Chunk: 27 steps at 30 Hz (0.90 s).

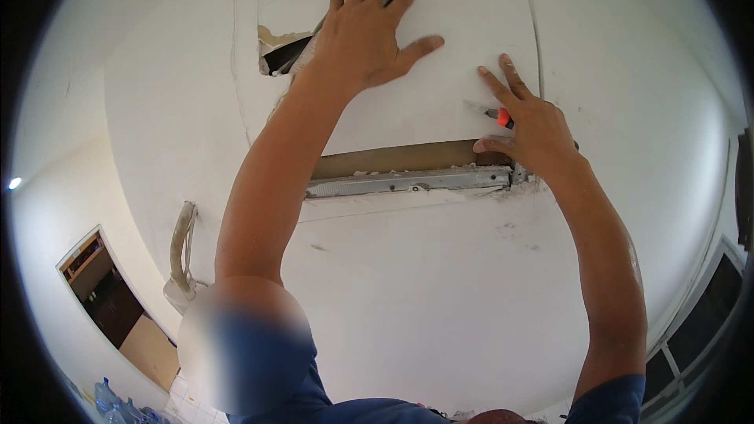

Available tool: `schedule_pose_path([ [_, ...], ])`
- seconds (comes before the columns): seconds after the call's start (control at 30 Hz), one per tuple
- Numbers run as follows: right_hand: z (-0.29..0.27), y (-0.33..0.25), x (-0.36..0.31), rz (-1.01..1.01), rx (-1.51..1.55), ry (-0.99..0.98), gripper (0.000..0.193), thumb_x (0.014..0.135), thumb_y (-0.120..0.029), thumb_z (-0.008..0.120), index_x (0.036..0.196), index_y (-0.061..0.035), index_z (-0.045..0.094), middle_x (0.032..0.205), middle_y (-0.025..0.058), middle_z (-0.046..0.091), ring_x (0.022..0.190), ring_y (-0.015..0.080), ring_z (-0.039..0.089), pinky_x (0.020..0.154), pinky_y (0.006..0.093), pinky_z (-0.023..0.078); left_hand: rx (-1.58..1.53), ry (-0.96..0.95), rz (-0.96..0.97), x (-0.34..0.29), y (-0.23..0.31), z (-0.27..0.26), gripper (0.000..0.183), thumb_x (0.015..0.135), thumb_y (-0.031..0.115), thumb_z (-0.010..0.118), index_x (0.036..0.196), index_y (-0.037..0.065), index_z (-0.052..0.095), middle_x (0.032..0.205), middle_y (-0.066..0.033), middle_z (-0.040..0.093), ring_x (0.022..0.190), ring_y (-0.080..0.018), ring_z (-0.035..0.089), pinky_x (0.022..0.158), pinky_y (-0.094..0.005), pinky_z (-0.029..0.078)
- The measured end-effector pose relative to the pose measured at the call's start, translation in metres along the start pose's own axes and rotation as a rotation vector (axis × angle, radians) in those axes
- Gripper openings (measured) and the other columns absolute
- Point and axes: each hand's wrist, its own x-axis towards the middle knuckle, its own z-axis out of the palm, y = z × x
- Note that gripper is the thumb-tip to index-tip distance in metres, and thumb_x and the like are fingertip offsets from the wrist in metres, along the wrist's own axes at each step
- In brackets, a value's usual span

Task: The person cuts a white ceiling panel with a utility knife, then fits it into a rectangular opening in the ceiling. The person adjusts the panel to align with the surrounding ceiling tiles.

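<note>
My left hand (365, 35) has its fingers spread over a white board (424, 102), beside a ragged, slanting hole (289, 53) that shows a dark inside. The left palm and some fingers cover part of this hole. Lower and to the right, my right hand (538, 126) holds a utility knife (503, 117) with a red part, its blade pointing left. Two right fingers stretch up along the board, and the thumb reaches over the right end of a long slot (393, 159). Most of the knife's handle is hidden in the right hand.
A grey metal channel (408, 182) with crumbled edges runs along the slot. At left, a beige wrapped pipe (182, 247) leaves the white surface. A doorway (118, 306), several blue water bottles (114, 402) and a dark-paned window (707, 314) lie farther off.
</note>
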Motion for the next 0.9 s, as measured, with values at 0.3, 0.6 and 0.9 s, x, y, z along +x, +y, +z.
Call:
schedule_pose_path([
  [0.3,0.013,0.049,0.009,-0.203,0.375,0.197,0.088,0.083,-0.029,0.088,0.16,-0.024,0.045,0.165,0.0078,0.045,0.099,0.0252,0.072,0.093,0.0394,0.059,-0.022,-0.301,0.189,-0.02,0.018,-0.02,0.118,0.069,0.091,0.069,0.163,0.027,0.04,0.174,-0.0083,0.027,0.16,-0.0322,0.024,0.134,-0.0519,0.017],
  [0.6,-0.004,0.069,0.006,0.102,0.723,0.233,0.055,0.099,-0.007,0.069,0.152,-0.0068,0.055,0.126,0.0061,0.074,0.077,0.0137,0.06,0.085,0.0318,0.054,-0.003,-0.371,0.171,-0.022,0.031,-0.024,0.143,0.054,0.094,0.076,0.166,0.016,0.032,0.174,-0.0143,0.023,0.16,-0.0328,0.022,0.135,-0.0528,0.014],
  [0.9,0.004,0.066,-0.042,0.09,0.371,0.122,0.074,0.084,-0.017,0.089,0.151,-0.0159,0.057,0.128,0.0116,0.072,0.093,0.0236,0.061,0.09,0.0371,0.055,-0.03,-0.394,0.181,-0.026,0.032,-0.025,0.14,0.06,0.09,0.076,0.165,0.008,0.033,0.174,-0.0164,0.022,0.161,-0.0344,0.021,0.134,-0.0536,0.013],
])
